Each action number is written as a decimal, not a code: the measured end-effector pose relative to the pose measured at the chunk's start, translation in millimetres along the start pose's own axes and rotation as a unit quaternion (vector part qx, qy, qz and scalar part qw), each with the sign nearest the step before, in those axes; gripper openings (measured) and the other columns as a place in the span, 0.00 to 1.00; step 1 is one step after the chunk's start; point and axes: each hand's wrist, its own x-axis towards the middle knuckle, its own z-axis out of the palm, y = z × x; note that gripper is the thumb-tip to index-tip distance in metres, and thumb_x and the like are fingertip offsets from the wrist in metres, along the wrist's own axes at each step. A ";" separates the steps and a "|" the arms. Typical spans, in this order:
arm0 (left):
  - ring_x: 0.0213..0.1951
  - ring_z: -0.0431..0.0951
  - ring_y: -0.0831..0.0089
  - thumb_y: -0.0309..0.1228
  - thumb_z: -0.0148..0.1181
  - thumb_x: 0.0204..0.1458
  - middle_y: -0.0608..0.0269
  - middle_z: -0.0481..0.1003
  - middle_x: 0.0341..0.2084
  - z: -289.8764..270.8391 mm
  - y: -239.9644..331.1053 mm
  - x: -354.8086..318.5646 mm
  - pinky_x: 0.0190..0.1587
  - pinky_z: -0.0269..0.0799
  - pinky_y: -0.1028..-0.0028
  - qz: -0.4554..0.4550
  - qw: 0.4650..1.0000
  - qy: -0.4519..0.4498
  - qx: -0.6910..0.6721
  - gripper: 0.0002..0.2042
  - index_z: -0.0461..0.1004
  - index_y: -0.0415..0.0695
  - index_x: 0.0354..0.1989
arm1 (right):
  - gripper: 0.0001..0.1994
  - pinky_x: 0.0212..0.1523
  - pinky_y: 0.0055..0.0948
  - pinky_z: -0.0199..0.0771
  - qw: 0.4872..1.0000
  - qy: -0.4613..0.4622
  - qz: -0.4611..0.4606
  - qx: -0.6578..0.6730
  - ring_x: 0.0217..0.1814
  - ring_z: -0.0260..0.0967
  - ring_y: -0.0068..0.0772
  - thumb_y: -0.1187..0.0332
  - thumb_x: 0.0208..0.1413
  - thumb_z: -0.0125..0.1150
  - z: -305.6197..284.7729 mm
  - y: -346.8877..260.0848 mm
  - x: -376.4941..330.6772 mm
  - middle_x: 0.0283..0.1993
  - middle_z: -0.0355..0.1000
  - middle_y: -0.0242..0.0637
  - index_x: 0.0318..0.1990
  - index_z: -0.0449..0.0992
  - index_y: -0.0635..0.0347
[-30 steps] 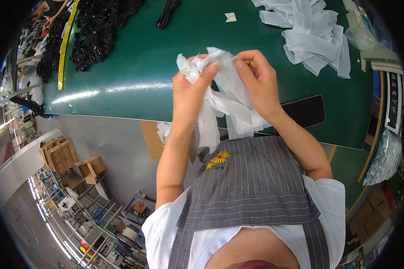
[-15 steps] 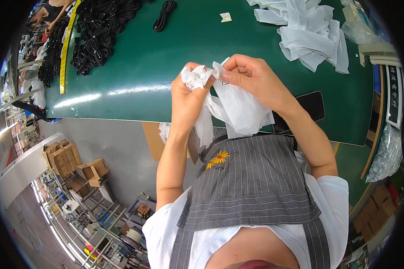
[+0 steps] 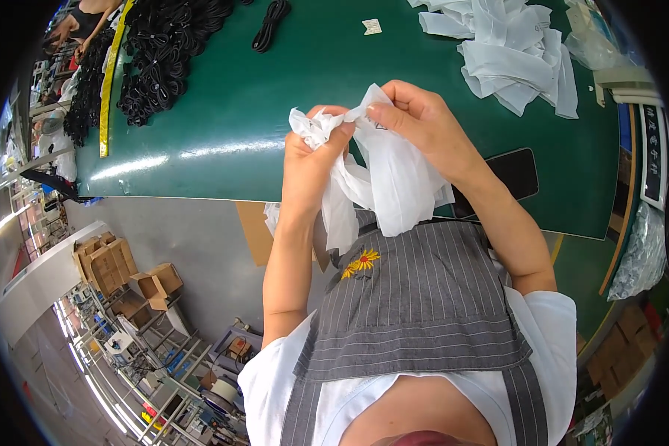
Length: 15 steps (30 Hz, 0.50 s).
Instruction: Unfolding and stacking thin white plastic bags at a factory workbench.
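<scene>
Thin white plastic bags (image 3: 401, 195) hang down from between my two hands, over the near table edge and against my apron. My left hand (image 3: 310, 167) is closed around their bunched, crumpled ends. To its right, my right hand (image 3: 418, 123) pinches a bag's upper edge between thumb and fingers, and a strip of film runs taut between both hands. How many bags are in the bundle I cannot tell. Behind my right wrist, a black smartphone (image 3: 514, 175) lies on the green table (image 3: 260, 97).
A pile of flat white bags (image 3: 509, 63) lies at the far right. Coiled black cables (image 3: 152, 67) are heaped far left beside a yellow strip (image 3: 110, 82), with one coil (image 3: 270, 26) apart. A small paper label (image 3: 372, 27) lies farther back. An open cardboard box (image 3: 254, 232) stands below the near edge.
My right hand has moved slightly up, drawing the bag's edge higher and stretching the film. The crumpled bunch in my left hand has spread a little upward and left.
</scene>
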 end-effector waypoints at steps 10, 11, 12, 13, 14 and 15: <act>0.27 0.65 0.86 0.26 0.61 0.49 0.75 0.69 0.22 10.1 4.3 -1.0 0.31 0.59 0.83 0.055 0.990 0.078 0.103 0.03 0.74 0.40 0.29 | 0.09 0.29 0.17 0.62 0.993 0.057 -0.061 -0.078 0.28 0.59 0.14 0.66 0.55 0.60 0.8 11.3 3.1 0.25 0.66 0.26 0.31 0.71 0.63; 0.27 0.65 0.86 0.26 0.61 0.49 0.75 0.69 0.22 8.7 4.3 -1.5 0.31 0.59 0.83 0.055 0.990 0.077 0.103 0.03 0.74 0.40 0.29 | 0.09 0.29 0.18 0.61 0.994 0.068 -0.050 -0.062 0.27 0.58 0.14 0.67 0.55 0.59 0.0 8.6 2.3 0.25 0.66 0.26 0.31 0.71 0.63; 0.27 0.64 0.87 0.26 0.60 0.50 0.75 0.69 0.22 6.8 3.7 -2.3 0.30 0.58 0.83 0.040 0.992 0.078 0.091 0.03 0.75 0.40 0.30 | 0.09 0.29 0.18 0.61 0.995 0.079 -0.040 -0.047 0.27 0.58 0.14 0.67 0.56 0.59 -0.5 7.2 1.9 0.25 0.66 0.25 0.31 0.70 0.64; 0.26 0.64 0.87 0.26 0.60 0.50 0.76 0.69 0.22 5.4 2.4 -2.5 0.30 0.58 0.83 0.026 0.994 0.077 0.078 0.03 0.75 0.40 0.30 | 0.09 0.29 0.18 0.61 0.995 0.081 -0.039 -0.047 0.27 0.58 0.14 0.67 0.56 0.59 -1.3 9.4 1.8 0.25 0.66 0.25 0.31 0.70 0.64; 0.26 0.64 0.87 0.26 0.60 0.50 0.76 0.69 0.22 4.7 1.5 -2.2 0.30 0.58 0.83 0.025 0.994 0.075 0.079 0.03 0.75 0.40 0.30 | 0.09 0.28 0.18 0.61 0.991 0.095 -0.072 -0.066 0.27 0.58 0.14 0.67 0.56 0.58 -2.1 13.0 2.6 0.25 0.67 0.26 0.32 0.70 0.64; 0.26 0.63 0.88 0.27 0.59 0.51 0.76 0.69 0.22 4.3 0.5 -1.9 0.29 0.57 0.83 0.017 0.996 0.069 0.053 0.04 0.75 0.40 0.31 | 0.08 0.28 0.18 0.60 0.985 0.110 -0.105 -0.085 0.27 0.58 0.14 0.67 0.57 0.57 -2.8 15.3 3.2 0.26 0.67 0.26 0.32 0.70 0.64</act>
